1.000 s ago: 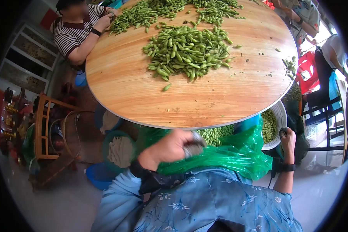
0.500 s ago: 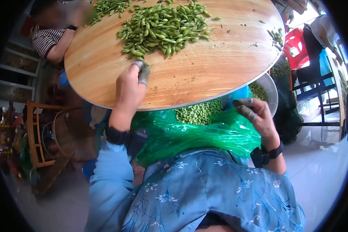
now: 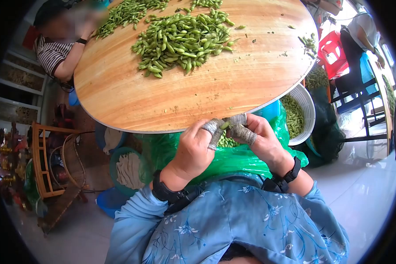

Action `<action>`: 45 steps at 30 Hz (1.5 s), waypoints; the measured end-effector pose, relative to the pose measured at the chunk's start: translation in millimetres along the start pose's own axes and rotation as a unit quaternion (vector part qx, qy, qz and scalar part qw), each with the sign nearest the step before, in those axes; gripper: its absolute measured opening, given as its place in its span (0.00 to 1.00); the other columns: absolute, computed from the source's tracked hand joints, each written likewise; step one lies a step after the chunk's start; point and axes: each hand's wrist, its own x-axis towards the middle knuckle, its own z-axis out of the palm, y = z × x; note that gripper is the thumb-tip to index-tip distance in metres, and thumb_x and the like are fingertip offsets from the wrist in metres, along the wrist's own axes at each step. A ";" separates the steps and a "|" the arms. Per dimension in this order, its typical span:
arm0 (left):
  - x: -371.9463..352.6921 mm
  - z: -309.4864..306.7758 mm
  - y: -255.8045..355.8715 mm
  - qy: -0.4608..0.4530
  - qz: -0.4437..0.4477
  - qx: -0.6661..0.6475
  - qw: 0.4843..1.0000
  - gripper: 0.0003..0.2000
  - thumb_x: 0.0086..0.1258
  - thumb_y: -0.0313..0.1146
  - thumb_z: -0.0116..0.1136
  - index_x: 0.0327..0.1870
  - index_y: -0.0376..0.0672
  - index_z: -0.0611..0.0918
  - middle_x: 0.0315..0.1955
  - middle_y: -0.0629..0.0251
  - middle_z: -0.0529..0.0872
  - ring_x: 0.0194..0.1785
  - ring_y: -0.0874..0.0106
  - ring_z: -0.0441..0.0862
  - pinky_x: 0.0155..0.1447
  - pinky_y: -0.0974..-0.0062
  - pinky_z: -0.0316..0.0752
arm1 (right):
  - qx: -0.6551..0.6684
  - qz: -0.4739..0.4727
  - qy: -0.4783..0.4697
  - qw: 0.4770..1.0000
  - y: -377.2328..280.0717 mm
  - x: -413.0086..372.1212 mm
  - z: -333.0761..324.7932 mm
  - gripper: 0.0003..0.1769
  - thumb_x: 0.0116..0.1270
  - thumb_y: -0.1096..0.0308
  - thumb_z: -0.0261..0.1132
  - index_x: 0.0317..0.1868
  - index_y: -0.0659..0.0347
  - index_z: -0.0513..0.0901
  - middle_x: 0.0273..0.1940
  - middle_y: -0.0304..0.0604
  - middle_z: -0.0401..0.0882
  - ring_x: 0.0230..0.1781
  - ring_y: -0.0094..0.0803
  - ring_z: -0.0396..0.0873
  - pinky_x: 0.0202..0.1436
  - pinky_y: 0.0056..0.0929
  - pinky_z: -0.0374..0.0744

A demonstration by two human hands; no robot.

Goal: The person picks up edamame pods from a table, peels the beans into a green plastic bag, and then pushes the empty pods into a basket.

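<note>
My left hand (image 3: 193,147) and my right hand (image 3: 264,143) meet just in front of the table's near edge, with grey wraps on thumbs and forefingers. Both pinch one green soybean pod (image 3: 225,125), mostly covered by the wrapped fingertips. Below them, shelled green beans (image 3: 227,141) show in a small gap, lying in a green plastic bag (image 3: 224,160) over my lap. A heap of soybean pods (image 3: 185,42) rests on the round wooden table (image 3: 132,99) beyond my hands.
A white perforated basket (image 3: 311,112) with green contents stands right of the table. Several basins, one a blue basin (image 3: 108,202), and a wooden chair (image 3: 42,160) are at left. Another person (image 3: 57,48) sits at the table's far left; a red chair (image 3: 332,55) is at right.
My left hand has come back from near the pod heap, off the tabletop. My right hand has moved left and up to meet it, and both fingertips now close on a pod.
</note>
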 end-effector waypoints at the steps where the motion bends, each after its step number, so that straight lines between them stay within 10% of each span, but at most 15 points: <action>1: 1.9 -0.6 -0.2 0.001 -0.011 -0.009 1.000 0.10 0.51 0.21 0.58 0.36 0.35 0.79 0.31 0.53 0.80 0.33 0.57 0.79 0.37 0.69 0.74 | 0.000 0.001 0.001 1.000 -2.4 -1.5 1.3 0.15 0.64 0.64 0.58 0.45 0.67 0.75 0.40 0.35 0.77 0.40 0.18 0.72 0.46 0.19 0.71; 33: 2.1 3.0 7.7 -0.051 0.093 0.110 0.988 0.06 0.46 0.20 0.50 0.27 0.32 0.72 0.30 0.50 0.74 0.32 0.57 0.75 0.34 0.67 0.73 | -0.060 0.018 0.024 0.998 -8.9 -4.5 8.0 0.10 0.65 0.67 0.55 0.43 0.64 0.73 0.37 0.31 0.74 0.38 0.17 0.69 0.43 0.18 0.69; 39: -7.4 14.3 1.9 -0.056 0.030 0.033 0.997 0.14 0.41 0.17 0.53 0.34 0.33 0.75 0.31 0.50 0.78 0.33 0.53 0.77 0.36 0.65 0.74 | -0.044 0.015 0.025 0.999 8.0 -7.1 -3.5 0.08 0.65 0.70 0.55 0.41 0.64 0.74 0.35 0.31 0.74 0.36 0.17 0.69 0.41 0.19 0.70; 45: -27.1 38.5 -6.8 -0.047 -0.073 -0.136 0.987 0.08 0.55 0.19 0.56 0.37 0.35 0.76 0.26 0.61 0.80 0.28 0.69 0.78 0.34 0.75 0.73 | -0.140 -0.086 0.004 0.986 25.3 -18.7 -16.2 0.05 0.62 0.72 0.58 0.34 0.67 0.74 0.28 0.32 0.72 0.31 0.16 0.66 0.34 0.21 0.69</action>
